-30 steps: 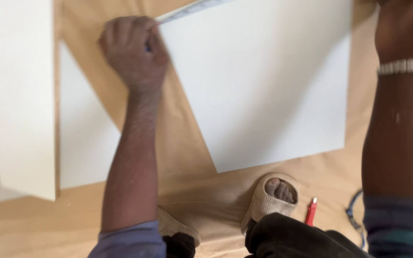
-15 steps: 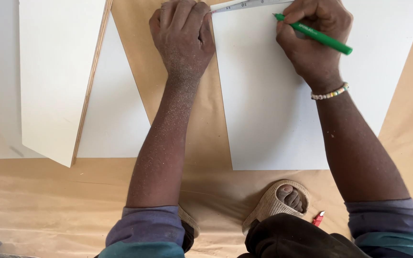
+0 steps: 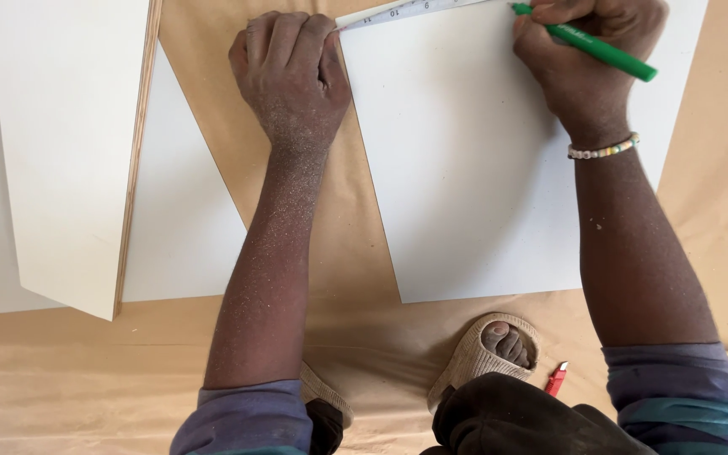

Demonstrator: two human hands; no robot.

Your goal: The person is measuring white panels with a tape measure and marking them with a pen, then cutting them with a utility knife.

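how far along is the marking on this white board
Done: the white board lies flat on the brown paper, with the tape measure stretched along its top. In hand: the left hand pins the tape while the right hand sets the green marker there. Left: no drawn line shows.

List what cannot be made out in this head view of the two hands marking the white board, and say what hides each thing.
- Pen tip: hidden by the right hand.
- Measuring tape: its far stretch is cut off by the top edge; its near end is under the left hand.
- White board: far edge cut off at the top.
- Small red object: part hidden by the dark knee, too small to identify.
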